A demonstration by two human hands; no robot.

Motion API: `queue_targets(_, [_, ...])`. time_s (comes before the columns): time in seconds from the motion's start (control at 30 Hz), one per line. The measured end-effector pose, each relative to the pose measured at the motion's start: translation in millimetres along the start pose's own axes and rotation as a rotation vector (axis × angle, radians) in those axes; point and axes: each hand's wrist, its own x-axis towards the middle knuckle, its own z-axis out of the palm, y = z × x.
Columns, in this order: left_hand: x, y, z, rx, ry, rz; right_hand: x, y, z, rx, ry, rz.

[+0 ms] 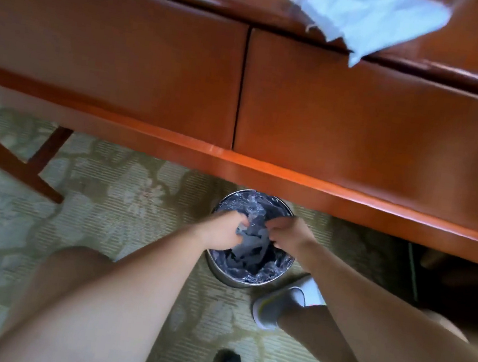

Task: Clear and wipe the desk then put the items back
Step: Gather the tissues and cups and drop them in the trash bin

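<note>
Reaches down with both bare arms over a round silver metal bin (235, 283) lined with dark crinkled plastic. Clamps the left grip (226, 224) on one side of a crumpled grey wad (249, 241), fingers curled into it. Clamps the right grip (288, 232) on the other side in the same way. Holds the wad right at the bin's mouth, between the two grips. Too blurred to tell whether paper or cloth.

Under the bin, green floral carpet (93, 192). Just above and behind it, the front edge of the reddish-brown wooden bench (361, 121), with two flat drawer fronts side by side. Up on the bench top at the far right, a pale blue frayed cloth (369, 15), one corner drooping over the edge. Just beside the bin on the right, a foot in a white slipper (276, 305).
</note>
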Motion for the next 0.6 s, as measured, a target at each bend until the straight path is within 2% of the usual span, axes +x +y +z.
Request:
queue_targets(0.2, [5, 10, -7, 0.063, -0.077, 0.013, -1, -9, -14, 0.045, -0.026, 0.048])
queue_targets(0.33, [17, 12, -11, 0.067, -0.062, 0.026, 0, -11, -21, 0.026, -0.130, 0.037])
queue_targets(0.47, [13, 16, -13, 0.080, -0.041, 0.074, -1, -7, -17, 0.017, -0.013, -0.001])
queue_targets(0.6, [-4, 15, -19, 0.108, -0.019, 0.094, -15, -4, -17, 0.063, -0.001, -0.016])
